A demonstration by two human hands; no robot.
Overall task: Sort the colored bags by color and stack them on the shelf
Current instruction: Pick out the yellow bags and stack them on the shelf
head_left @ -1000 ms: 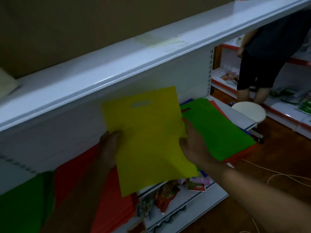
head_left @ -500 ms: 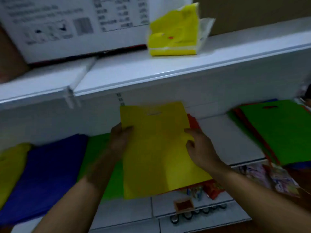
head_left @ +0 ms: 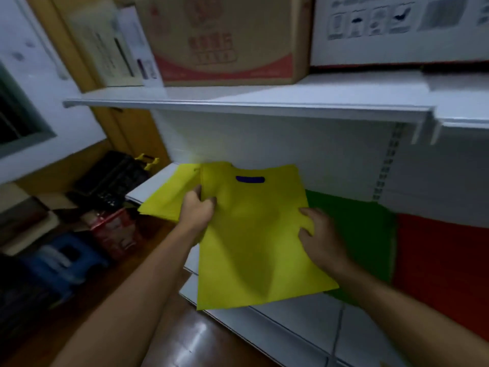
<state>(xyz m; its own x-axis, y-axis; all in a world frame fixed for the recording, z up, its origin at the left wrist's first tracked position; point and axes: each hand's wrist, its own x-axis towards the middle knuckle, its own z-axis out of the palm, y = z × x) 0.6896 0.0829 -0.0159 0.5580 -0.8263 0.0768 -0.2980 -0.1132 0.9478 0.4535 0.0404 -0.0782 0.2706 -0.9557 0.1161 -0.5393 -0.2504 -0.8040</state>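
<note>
Facing a white shelf (head_left: 264,109), you see sorted stacks lying flat: red (head_left: 444,263), green (head_left: 354,229), then a yellow stack (head_left: 169,200) at the left end; your yellow bag (head_left: 254,239) hovers above it, likely to land there; left hand (head_left: 197,210) pinches its edge; right hand (head_left: 321,234) grips the opposite edge.
</note>
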